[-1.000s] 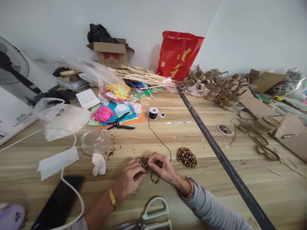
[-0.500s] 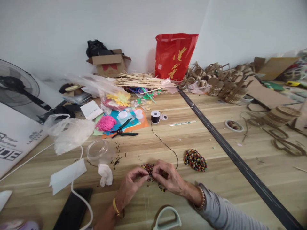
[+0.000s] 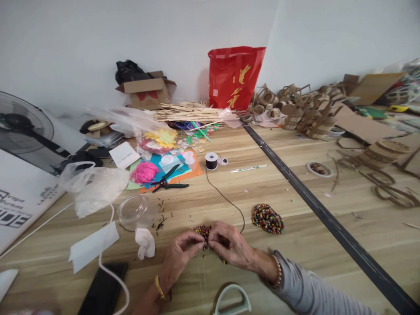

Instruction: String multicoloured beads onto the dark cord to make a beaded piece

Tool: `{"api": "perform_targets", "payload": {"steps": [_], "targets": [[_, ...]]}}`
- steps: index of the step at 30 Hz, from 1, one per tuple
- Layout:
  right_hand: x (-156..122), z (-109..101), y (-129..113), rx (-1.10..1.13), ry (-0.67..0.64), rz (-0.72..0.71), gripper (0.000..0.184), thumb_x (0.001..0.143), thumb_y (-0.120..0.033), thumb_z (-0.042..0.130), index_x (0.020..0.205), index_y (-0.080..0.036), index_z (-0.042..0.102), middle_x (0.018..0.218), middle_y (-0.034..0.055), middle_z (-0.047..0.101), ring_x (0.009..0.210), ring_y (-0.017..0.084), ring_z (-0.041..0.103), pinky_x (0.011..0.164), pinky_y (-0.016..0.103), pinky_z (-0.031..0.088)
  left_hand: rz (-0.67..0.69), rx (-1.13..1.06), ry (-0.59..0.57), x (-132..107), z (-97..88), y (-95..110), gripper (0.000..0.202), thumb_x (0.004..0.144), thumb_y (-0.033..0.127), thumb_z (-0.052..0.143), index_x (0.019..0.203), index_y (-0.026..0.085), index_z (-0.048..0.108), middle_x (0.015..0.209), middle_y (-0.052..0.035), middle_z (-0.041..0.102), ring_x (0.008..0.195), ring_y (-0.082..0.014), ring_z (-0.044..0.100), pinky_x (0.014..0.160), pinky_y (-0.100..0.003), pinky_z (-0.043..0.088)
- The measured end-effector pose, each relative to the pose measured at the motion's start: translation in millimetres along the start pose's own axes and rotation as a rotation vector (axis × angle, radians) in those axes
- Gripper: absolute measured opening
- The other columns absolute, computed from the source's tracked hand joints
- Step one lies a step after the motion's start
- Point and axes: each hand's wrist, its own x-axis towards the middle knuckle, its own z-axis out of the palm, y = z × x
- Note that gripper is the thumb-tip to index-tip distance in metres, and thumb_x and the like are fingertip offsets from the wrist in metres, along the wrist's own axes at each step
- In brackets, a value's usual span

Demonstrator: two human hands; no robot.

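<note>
A small pile of multicoloured beads [image 3: 201,229] lies on the table under and between my hands. My left hand [image 3: 184,250] pinches thumb and forefinger together beside the pile; what sits in the pinch is too small to make out. Close against it, my right hand [image 3: 232,245] is closed in a pinch too, on a thin black cord [image 3: 226,199] that runs in behind it from a spool [image 3: 211,162]. Below the right palm a short row of strung beads [image 3: 223,260] shows partly. Right of that hand lies a coiled string of beads [image 3: 267,218].
Left of my hands are a crumpled tissue [image 3: 145,243], a clear jar [image 3: 133,211] and a black phone [image 3: 103,288]. Pliers [image 3: 169,179] rest farther back. A pale green handle [image 3: 232,299] stands near the front edge. A small dish [image 3: 320,169] sits to the right.
The view has shifted slightly. Both hands keep almost the same pinched pose, with the fingertips a little closer together; the bead pile and coil stay in place.
</note>
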Motion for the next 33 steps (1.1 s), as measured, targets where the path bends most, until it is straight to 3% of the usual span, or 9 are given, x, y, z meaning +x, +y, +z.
{"api": "perform_targets", "payload": {"steps": [33], "targets": [[-0.5,1.9,2.2,-0.012,-0.021,-0.007,0.01,0.085,-0.017,0.053,0.075,-0.017,0.055,0.068,0.0019,0.055,0.062,0.014,0.05,0.056,0.023,0.039,0.02,0.004,0.002,0.7,-0.3,-8.4,0.01,0.066,0.024,0.073,0.069,0.016,0.07,0.069,-0.0035,0.071,0.069,-0.0188,0.064,0.069,-0.028,0.051]]}}
